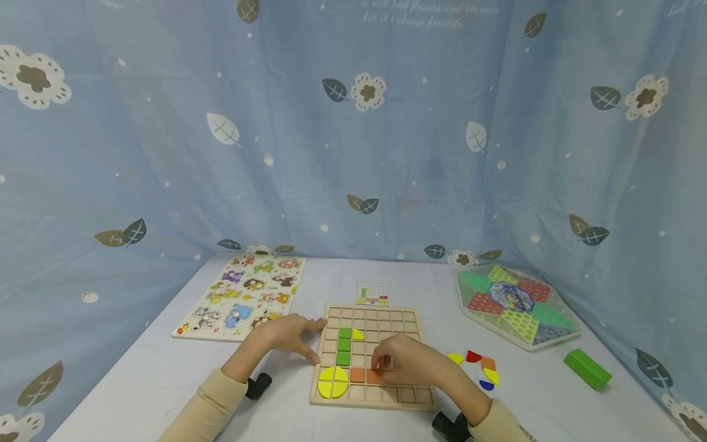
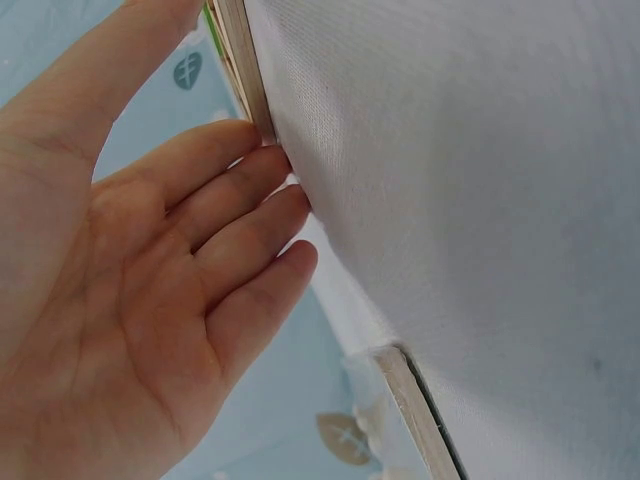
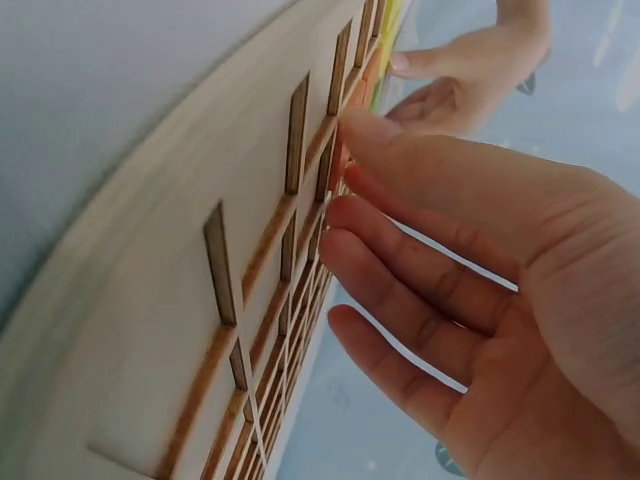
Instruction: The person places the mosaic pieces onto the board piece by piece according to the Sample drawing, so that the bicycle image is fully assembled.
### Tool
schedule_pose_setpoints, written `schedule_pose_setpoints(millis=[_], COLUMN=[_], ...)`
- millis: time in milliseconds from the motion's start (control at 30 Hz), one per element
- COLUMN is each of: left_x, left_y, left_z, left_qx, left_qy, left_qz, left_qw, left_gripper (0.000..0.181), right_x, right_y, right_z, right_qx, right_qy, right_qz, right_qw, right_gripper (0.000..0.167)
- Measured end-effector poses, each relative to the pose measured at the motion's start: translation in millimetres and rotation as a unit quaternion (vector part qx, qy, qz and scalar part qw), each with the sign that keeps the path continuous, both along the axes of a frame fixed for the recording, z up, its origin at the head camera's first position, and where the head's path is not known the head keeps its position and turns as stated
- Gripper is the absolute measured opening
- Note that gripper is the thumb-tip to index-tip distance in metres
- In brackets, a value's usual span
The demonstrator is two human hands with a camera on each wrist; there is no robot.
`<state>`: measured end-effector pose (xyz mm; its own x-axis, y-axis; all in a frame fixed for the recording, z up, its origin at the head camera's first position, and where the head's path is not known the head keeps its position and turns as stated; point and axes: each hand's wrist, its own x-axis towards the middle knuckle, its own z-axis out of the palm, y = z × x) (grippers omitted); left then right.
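Note:
A wooden grid board lies on the table in the head view. In its cells are green squares in a column, a yellow quarter-circle, yellow pieces forming a circle and an orange square. My right hand pinches a second orange square by thumb and index finger, low in the cell beside the first; the fingers partly cover it. The other fingers curve loosely in the right wrist view. My left hand touches the board's left edge, its fingers extended in the left wrist view.
Behind the board lies a small pattern card. Loose coloured pieces lie to its right, near a green block and a hexagonal case. An animal puzzle board lies at the left. A blue curtain hangs behind.

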<state>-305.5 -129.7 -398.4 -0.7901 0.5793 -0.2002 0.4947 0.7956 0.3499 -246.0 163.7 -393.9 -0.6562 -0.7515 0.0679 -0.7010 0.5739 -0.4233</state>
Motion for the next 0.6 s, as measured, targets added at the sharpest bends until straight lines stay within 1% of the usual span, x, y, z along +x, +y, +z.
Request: schedule_pose_setpoints(millis=[233, 600], left_x=[-0.2, 2.7], left_y=[-0.3, 0.9], left_z=[-0.2, 1.2], left_qx=[0.003, -0.001], left_qy=[0.005, -0.004], left_qz=[-0.01, -0.004], left_qw=[0.9999, 1.0], left_gripper=[0.087, 0.086], right_x=[-2.1, -0.4], right_y=[1.8, 3.4], right_z=[-1.7, -0.8], right_qx=[0.005, 0.004], right_qy=[0.003, -0.002], right_qz=[0.003, -0.004], right_qw=[1.0, 1.0], right_gripper=[0.014, 0.012])
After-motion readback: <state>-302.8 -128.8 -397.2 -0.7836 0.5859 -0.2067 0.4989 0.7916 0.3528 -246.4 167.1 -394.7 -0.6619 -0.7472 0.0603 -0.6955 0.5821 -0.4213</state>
